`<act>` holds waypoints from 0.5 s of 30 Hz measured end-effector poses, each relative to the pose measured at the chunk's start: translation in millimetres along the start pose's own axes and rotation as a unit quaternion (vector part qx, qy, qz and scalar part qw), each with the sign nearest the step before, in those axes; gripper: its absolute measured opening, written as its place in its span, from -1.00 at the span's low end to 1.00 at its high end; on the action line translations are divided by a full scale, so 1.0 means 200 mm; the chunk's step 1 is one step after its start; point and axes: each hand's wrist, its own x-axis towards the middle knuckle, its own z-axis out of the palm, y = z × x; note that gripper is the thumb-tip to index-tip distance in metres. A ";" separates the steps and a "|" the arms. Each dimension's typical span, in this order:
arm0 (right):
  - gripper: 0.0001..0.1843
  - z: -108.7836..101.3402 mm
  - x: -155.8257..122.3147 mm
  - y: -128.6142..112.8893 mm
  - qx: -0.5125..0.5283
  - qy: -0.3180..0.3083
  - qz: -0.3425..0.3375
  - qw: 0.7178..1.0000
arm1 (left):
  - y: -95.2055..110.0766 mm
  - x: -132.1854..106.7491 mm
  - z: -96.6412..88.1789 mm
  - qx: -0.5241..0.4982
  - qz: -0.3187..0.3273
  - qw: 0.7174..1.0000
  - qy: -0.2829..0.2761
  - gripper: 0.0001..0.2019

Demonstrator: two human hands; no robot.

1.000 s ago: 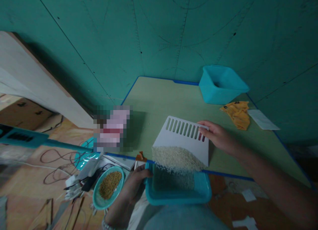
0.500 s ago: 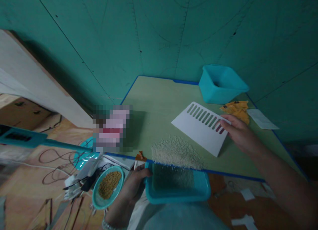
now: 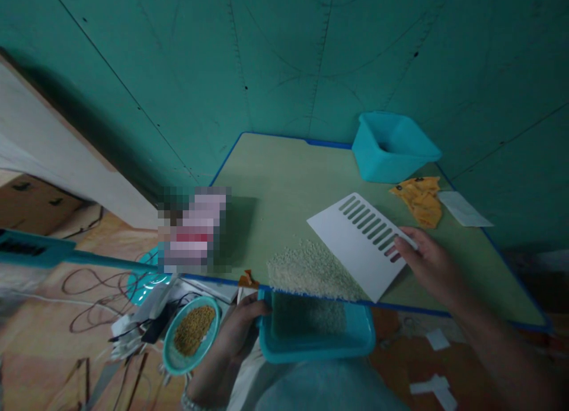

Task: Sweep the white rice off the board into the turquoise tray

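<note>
At the table's front edge my left hand grips the left rim of a turquoise plastic basin. White grains that look like rice lie inside the basin. A heap of the same rice spreads over the table along the edge just above it. My right hand is closed on the slotted edge of a flat white plastic scraper. The scraper is tilted, its long plain edge beside the right side of the heap, its lower corner near the table edge.
A turquoise bin stands at the table's back right, near a crumpled yellow cloth and a white sheet. A blurred pink package is at the left. Below, a bowl of yellow-brown grains stands among cables.
My right hand and the scraper have moved down towards the front edge, closer to the rice heap. My left hand still holds the basin in the same place.
</note>
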 end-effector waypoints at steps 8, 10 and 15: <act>-0.62 0.06 -0.11 -0.05 0.038 -0.039 0.020 0.998 | 0.00 0.00 0.00 -0.009 0.003 1.000 0.013 -0.79; -0.64 0.08 -0.14 -0.06 0.054 -0.042 0.017 0.997 | 0.00 0.00 0.01 -0.014 0.000 1.000 0.015 -0.80; -0.64 0.07 -0.20 -0.09 0.073 -0.037 -0.002 0.997 | 0.00 0.00 0.00 -0.011 0.003 1.000 0.015 -0.80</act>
